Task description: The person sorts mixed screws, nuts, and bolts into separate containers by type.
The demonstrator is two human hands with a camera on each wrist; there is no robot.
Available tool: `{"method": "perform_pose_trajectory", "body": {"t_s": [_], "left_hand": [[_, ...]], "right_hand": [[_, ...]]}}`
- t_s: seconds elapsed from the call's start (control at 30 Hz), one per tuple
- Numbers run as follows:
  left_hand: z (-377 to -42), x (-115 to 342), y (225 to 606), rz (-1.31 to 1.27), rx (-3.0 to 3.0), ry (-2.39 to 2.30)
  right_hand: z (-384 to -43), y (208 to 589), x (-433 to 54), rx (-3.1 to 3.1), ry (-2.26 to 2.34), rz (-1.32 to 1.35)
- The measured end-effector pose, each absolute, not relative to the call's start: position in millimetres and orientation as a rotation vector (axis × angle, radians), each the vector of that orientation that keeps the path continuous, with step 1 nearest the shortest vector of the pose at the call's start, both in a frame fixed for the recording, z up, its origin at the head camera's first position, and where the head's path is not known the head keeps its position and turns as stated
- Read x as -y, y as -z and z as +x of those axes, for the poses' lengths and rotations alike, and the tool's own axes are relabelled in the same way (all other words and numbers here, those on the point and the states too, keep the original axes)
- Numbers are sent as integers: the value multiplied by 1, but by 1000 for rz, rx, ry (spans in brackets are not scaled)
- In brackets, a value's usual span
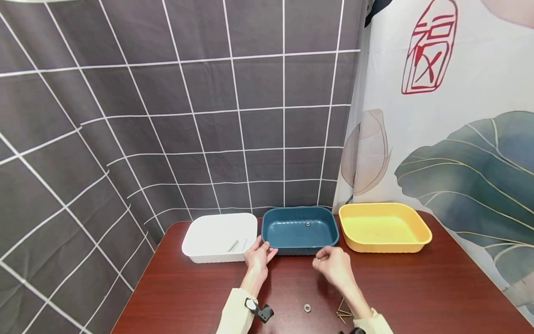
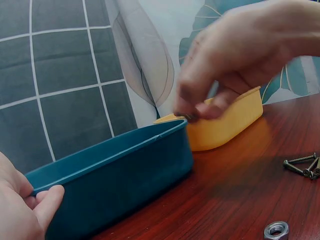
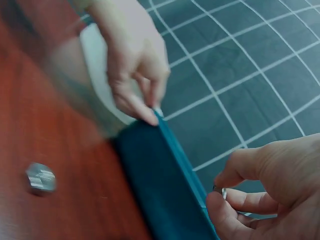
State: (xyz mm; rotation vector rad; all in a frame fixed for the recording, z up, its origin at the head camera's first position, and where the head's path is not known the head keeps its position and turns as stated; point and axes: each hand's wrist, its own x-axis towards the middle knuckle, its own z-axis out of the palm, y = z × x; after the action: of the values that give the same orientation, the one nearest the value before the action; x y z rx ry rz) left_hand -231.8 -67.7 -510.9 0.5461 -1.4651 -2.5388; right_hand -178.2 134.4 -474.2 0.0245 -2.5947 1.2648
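Note:
My left hand (image 1: 257,257) pinches the rim of the blue bin (image 1: 300,251) at its front left corner, thumb and fingers on either side of the wall in the left wrist view. Close to the bin's front right corner, my right hand (image 1: 335,266) pinches a small metal nut (image 3: 223,192) between thumb and fingertips; fingers cover most of it. Inside the blue bin lies one nut (image 1: 308,223). Another nut (image 1: 307,308) rests on the table between my forearms. Several brass-coloured screws (image 1: 343,315) lie in a loose pile beside my right forearm.
On the left stands a white bin (image 1: 212,259) holding several thin silvery pieces (image 1: 233,246). A yellow bin (image 1: 385,247) stands to the right of the blue one. Behind the reddish-brown table (image 1: 175,292) hangs a dark gridded cloth (image 1: 263,130).

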Motion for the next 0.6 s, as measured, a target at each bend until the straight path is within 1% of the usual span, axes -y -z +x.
{"method": "perform_pose_trajectory", "body": {"t_s": [0.3,0.6], "left_hand": [[-232,68,512,543,1457,2535],[-232,67,513,563,1451,2529]], "right_hand": [[-224,454,-150,2579,-1362,-26],[-247,447,-148,2605,-1413,-100]]}}
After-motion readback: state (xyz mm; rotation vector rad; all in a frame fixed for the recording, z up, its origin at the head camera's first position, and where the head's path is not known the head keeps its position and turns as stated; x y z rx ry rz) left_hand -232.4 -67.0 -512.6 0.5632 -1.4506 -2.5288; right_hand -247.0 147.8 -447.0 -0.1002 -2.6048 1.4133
